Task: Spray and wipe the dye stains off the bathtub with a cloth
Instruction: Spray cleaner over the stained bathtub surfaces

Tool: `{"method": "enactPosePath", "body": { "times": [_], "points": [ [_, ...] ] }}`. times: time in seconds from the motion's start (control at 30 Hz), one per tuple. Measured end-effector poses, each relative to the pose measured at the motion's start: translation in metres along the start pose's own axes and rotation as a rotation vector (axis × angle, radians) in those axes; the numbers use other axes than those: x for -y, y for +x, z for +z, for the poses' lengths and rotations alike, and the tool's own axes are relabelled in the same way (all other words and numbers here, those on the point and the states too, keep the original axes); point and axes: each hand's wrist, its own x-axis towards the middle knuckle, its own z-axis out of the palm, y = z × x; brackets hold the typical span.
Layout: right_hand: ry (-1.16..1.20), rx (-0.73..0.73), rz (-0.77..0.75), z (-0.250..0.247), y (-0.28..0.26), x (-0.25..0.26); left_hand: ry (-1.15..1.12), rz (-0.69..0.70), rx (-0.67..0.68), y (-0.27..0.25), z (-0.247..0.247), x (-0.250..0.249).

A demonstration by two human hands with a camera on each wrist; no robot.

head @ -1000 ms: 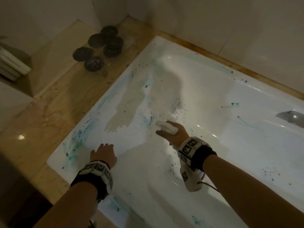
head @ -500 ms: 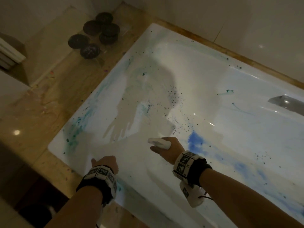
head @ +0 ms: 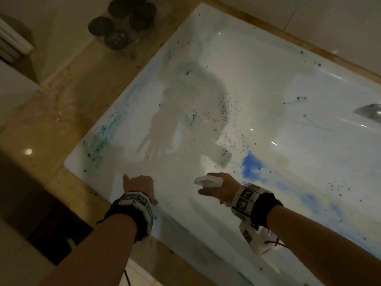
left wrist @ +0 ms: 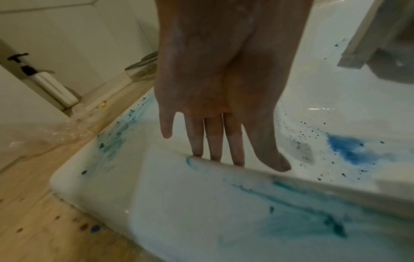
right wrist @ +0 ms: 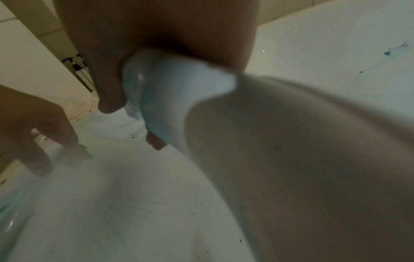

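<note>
The white bathtub (head: 86,159) carries teal smears (head: 99,141) along its left rim, dark specks (head: 228,104) on the floor and a bright blue patch (head: 250,165). My right hand (head: 218,188) grips a white spray bottle (head: 208,181) above the tub floor, its head pointing left; the bottle (right wrist: 170,99) fills the right wrist view. My left hand (head: 140,183) is empty, its straight fingers (left wrist: 215,141) touching the inner edge of the near rim beside a teal smear (left wrist: 291,193). No cloth is visible.
Several dark round jars (head: 125,23) stand on the beige stone ledge beyond the tub's left end. A chrome fitting (head: 371,113) sits at the right edge. Pump bottles (left wrist: 51,85) lean by the wall, and crumpled clear plastic (left wrist: 56,131) lies on the ledge.
Both hands have drawn back toward the near rim. A blue patch now shows on the tub floor to the right of the bottle, where none showed a second ago.
</note>
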Motion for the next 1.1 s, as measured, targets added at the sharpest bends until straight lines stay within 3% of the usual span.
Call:
{"method": "enactPosePath", "body": {
  "times": [0.07,0.2,0.33,0.4,0.53,0.67,0.8,0.97,1.1],
  "points": [
    [-0.152,0.028,-0.021,0.002,0.003,-0.010,-0.030,-0.014,0.030,-0.001,0.001,-0.008],
    [-0.305,-0.083,0.057,-0.003,0.018,-0.038,0.029,-0.074,-0.024,-0.001,0.005,-0.025],
    [-0.001,-0.120,0.028,-0.029,0.026,-0.056,0.095,-0.100,-0.006,0.011,-0.007,-0.038],
    [-0.054,-0.162,0.007,-0.038,0.035,-0.068,0.042,-0.103,-0.030,0.025,-0.018,-0.048],
    [-0.184,-0.313,0.106,-0.049,0.046,-0.085,-0.045,-0.020,-0.142,0.051,-0.029,-0.076],
    [0.128,-0.456,0.185,-0.067,0.056,-0.101,-0.003,0.028,-0.148,0.065,-0.025,-0.098],
    [0.238,-0.492,0.136,-0.081,0.068,-0.116,0.056,-0.021,-0.190,0.078,-0.025,-0.097],
    [0.152,-0.634,0.238,-0.108,0.089,-0.118,0.132,-0.074,-0.201,0.095,-0.041,-0.087],
    [0.380,-0.705,0.214,-0.130,0.103,-0.118,0.194,-0.113,-0.181,0.107,-0.049,-0.086]
  ]
}}
